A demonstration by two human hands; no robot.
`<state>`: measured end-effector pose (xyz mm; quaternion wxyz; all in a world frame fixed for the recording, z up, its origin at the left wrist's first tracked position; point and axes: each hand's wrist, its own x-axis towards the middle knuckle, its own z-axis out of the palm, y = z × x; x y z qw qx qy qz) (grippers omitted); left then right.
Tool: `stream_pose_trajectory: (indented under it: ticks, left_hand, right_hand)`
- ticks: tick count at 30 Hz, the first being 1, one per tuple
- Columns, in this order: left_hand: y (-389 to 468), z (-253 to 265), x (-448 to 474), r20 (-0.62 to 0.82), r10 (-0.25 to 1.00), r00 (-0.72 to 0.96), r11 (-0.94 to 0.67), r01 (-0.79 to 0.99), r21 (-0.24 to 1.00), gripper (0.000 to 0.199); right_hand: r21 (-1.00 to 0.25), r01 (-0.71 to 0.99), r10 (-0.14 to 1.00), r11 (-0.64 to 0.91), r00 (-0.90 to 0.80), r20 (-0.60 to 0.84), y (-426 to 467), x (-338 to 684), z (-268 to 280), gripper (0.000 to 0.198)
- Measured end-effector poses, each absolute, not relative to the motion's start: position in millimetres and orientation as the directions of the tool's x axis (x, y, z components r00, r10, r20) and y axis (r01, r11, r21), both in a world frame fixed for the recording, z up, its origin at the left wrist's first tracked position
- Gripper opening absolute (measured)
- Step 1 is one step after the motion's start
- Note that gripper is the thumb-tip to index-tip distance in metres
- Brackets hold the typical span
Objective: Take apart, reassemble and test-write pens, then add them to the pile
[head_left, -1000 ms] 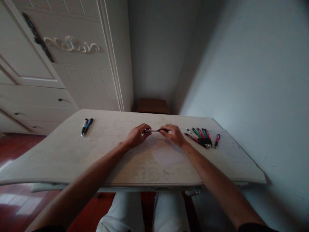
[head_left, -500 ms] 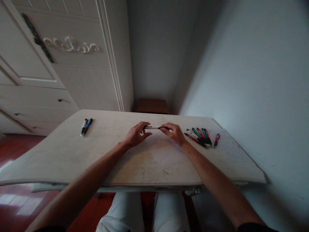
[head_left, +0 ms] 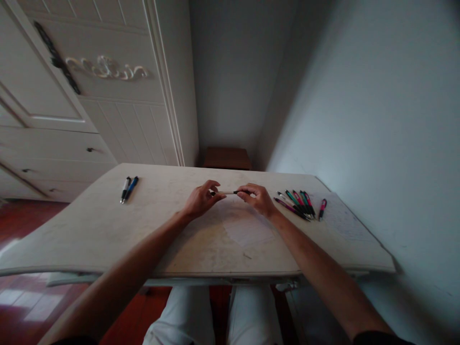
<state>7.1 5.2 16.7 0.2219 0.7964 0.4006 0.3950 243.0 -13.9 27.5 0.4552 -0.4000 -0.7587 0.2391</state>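
At the frame's centre, your right hand (head_left: 257, 196) is pinching one end of a slim, pale-barrelled, black-ended pen (head_left: 227, 192) over the white tabletop (head_left: 89, 230); your left hand (head_left: 201, 199) is curving half open around its other end, whether gripping I cannot tell. You are seemingly manipulating the pen two-handed; the next move is calling for a steady right pinch.

slim pen (head_left: 230, 193), pale barrel with darker ends, one piece to the eye, lying nearly level from side to side, left end within the curl of the left hand (head_left: 201, 199), right end pinched in the right hand (head_left: 258, 197), barrel's middle uncovered
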Motion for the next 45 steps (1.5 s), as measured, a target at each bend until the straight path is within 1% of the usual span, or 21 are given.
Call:
stream_pose_trajectory:
  ticks: [2,4,6,11,13,15,16,18,21,22,24,28,30,33,36,38,41,45]
  left_hand:
    - [8,14,8,0.527,0.784,0.329,-0.621,0.448,0.644,0.044]
    - [8,14,9,0.558,0.771,0.308,-0.634,0.462,0.621,0.037]
    - [6,17,10,0.542,0.784,0.302,-0.615,0.496,0.613,0.035]
    - [1,24,9,0.449,0.85,0.275,-0.518,0.584,0.625,0.048]
    - [2,22,8,0.425,0.856,0.294,-0.516,0.553,0.655,0.043]
    - [5,17,8,0.432,0.843,0.321,-0.538,0.488,0.688,0.036]
    - [6,15,8,0.446,0.833,0.327,-0.553,0.46,0.695,0.039]
    - [9,11,9,0.485,0.811,0.327,-0.585,0.439,0.682,0.043]
    - [10,9,9,0.518,0.797,0.311,-0.603,0.456,0.654,0.031]
    - [9,10,9,0.513,0.801,0.31,-0.598,0.466,0.652,0.031]
    - [6,15,8,0.483,0.818,0.312,-0.574,0.493,0.654,0.035]
    - [-1,24,7,0.419,0.849,0.323,-0.528,0.542,0.654,0.053]
    - [-2,26,6,0.412,0.856,0.313,-0.517,0.553,0.654,0.055]
    - [3,23,6,0.43,0.856,0.288,-0.515,0.547,0.66,0.05]
    - [12,15,5,0.462,0.846,0.267,-0.531,0.507,0.679,0.037]
    - [18,10,4,0.492,0.831,0.261,-0.553,0.484,0.678,0.031]
    - [24,5,1,0.545,0.792,0.275,-0.606,0.465,0.645,0.026]
    - [25,6,-2,0.604,0.723,0.336,-0.686,0.457,0.567,0.021]
  right_hand:
    - [-0.738,0.398,0.839,0.545,-0.248,0.485,-14,245,28,0.02]
    - [-0.744,0.402,0.845,0.534,-0.238,0.478,-13,245,29,0.02]
    - [-0.739,0.402,0.841,0.541,-0.247,0.481,-13,245,28,0.021]
    - [-0.717,0.382,0.813,0.582,-0.302,0.499,-13,241,24,0.02]
    - [-0.722,0.382,0.816,0.577,-0.298,0.495,-13,241,23,0.02]
    - [-0.736,0.389,0.833,0.554,-0.273,0.482,-13,242,24,0.021]
    - [-0.746,0.391,0.842,0.539,-0.26,0.473,-12,243,24,0.021]
    - [-0.764,0.389,0.857,0.515,-0.241,0.455,-12,245,25,0.022]
    - [-0.782,0.376,0.868,0.497,-0.236,0.438,-11,247,24,0.023]
    - [-0.783,0.374,0.867,0.497,-0.239,0.436,-11,247,24,0.023]
    - [-0.776,0.372,0.86,0.51,-0.247,0.447,-11,248,24,0.023]
    - [-0.735,0.384,0.83,0.558,-0.262,0.493,-10,248,24,0.02]
    - [-0.722,0.394,0.822,0.569,-0.266,0.503,-10,249,24,0.019]
    - [-0.725,0.4,0.828,0.56,-0.263,0.495,-6,251,21,0.019]
    - [-0.73,0.415,0.839,0.543,-0.229,0.494,1,258,17,0.019]
    - [-0.709,0.446,0.834,0.547,-0.22,0.505,6,265,14,0.018]
    - [-0.651,0.5,0.815,0.572,-0.256,0.52,11,274,12,0.016]
    - [-0.58,0.547,0.789,0.603,-0.304,0.533,13,282,12,0.012]
